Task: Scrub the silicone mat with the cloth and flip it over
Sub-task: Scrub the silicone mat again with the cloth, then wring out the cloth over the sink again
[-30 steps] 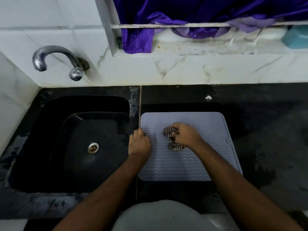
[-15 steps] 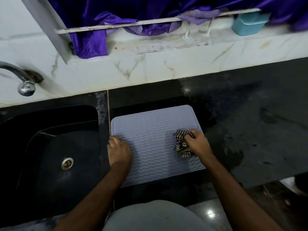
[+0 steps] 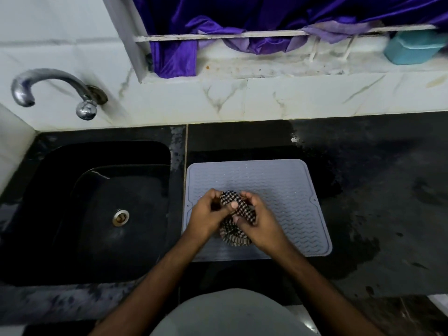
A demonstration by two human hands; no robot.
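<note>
Two hands, left (image 3: 209,215) and right (image 3: 260,223), fingers clutching one cloth (image 3: 234,235) above one mat (image 3: 291,190).

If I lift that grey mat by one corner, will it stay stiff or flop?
Probably flop: the mat looks thin and lies flat on the counter. Likely light. Possibly slippery, since the counter around it looks wet.

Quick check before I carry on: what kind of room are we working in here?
Most likely a home kitchen wash area: a black sink with a wall tap, a dark stone counter, and a silicone mat beside the basin.
</note>
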